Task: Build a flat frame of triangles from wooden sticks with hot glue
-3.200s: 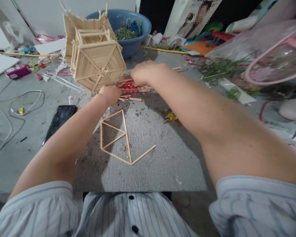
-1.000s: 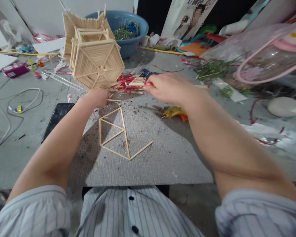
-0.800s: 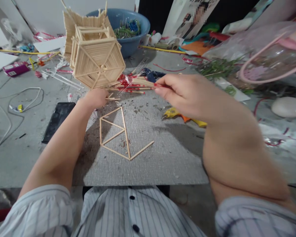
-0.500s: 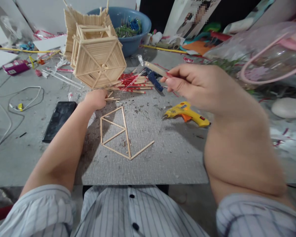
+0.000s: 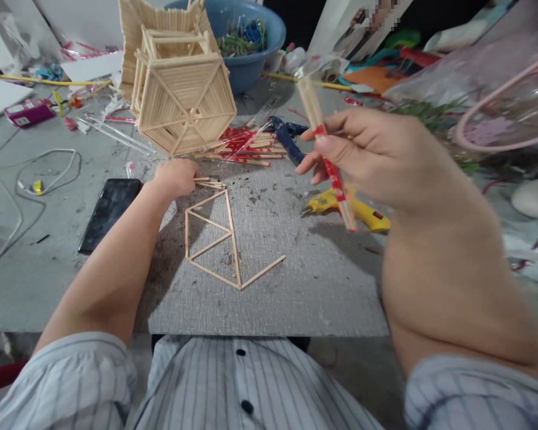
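Note:
My right hand pinches a pair of disposable chopsticks with a red paper band and clear plastic at the top, tilted above the table. Behind them lies a yellow glue gun, partly covered. My left hand is closed low on the table, its fingertips hidden, with short thin wooden sticks poking out from it. Just in front of it lies a flat frame of glued sticks, a half hexagon with inner spokes and one extra stick angled right. A hexagonal stick-built model stands behind my left hand.
Red-banded chopsticks lie piled beside the model, near a dark blue tool handle. A black phone lies left of my left arm. A blue basin stands behind; a white cable and clutter spread around.
My right hand has turned the chopsticks from nearly flat to steeply upright, showing their red band in front of the glue gun. My left hand stays by the short sticks, which now lie closer together.

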`<state>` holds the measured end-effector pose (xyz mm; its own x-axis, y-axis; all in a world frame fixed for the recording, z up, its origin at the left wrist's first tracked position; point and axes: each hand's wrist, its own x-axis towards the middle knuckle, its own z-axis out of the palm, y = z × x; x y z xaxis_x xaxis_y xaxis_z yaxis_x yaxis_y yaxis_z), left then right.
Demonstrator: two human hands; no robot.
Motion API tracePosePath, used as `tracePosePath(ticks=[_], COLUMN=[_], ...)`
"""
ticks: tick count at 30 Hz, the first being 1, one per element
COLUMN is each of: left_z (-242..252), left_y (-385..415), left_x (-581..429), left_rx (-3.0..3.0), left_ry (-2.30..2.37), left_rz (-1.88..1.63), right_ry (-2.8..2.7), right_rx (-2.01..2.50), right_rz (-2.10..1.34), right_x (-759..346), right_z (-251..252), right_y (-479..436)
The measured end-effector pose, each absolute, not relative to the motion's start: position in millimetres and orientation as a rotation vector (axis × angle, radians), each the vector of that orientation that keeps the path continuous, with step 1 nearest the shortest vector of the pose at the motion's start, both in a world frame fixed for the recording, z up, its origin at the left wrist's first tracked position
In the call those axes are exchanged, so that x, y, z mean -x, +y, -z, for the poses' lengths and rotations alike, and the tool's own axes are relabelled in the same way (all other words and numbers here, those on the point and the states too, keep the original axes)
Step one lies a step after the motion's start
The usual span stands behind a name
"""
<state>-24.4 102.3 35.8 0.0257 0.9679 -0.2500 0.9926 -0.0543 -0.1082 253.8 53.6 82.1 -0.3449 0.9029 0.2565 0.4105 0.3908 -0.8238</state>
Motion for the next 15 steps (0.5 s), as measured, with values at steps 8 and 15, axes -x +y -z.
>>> tracePosePath(ticks=[8, 15], left_z=[-35.0, -56.9], left_y=[105.9, 89.9], left_x=[29.6, 17.1], left_rx=[-2.261, -2.327], left_ry=[2.044, 2.002], left_rz=[0.461, -0.108], right_ry=[-1.477, -1.272], right_rx=[0.858, 0.744], right_rz=[-1.265, -1.375], right_x=[-242.2, -230.8], right_z=[-83.7, -56.5], right_y=[52.4, 70.1])
